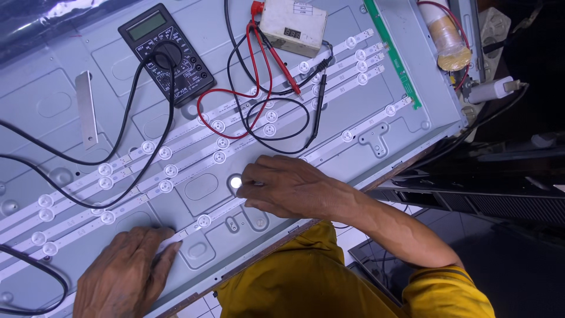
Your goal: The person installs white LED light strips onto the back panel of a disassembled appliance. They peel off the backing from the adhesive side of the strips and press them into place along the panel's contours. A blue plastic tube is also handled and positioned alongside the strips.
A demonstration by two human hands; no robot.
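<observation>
Grey stamped sheet metal, the back panel of a large flat screen, filled most of the view, laid on a wooden-edged bench above a tiled floor. Several white LED strips were seen running diagonally across it, each studded with round lenses. The nearest LED strip was held down at two places. The left hand was laid flat on its lower end, fingers pressed together and extended along the strip. The right hand was set further up the same strip, its fingers curled and drawn together, the tips brought to a lit lens that glowed white; whether something thin was pinched between thumb and forefinger could not be told, as the knuckles hid it. A black multimeter was placed at the upper left of the panel, with black leads trailing off to the left. A cream-coloured tester box was seen at the top, its red and black wires looped over the strips, two probes left lying near the middle. A narrow green circuit board was fixed along the panel's right edge, and a roll of tape lay beyond it. Yellow sleeves and clothing were visible below.
</observation>
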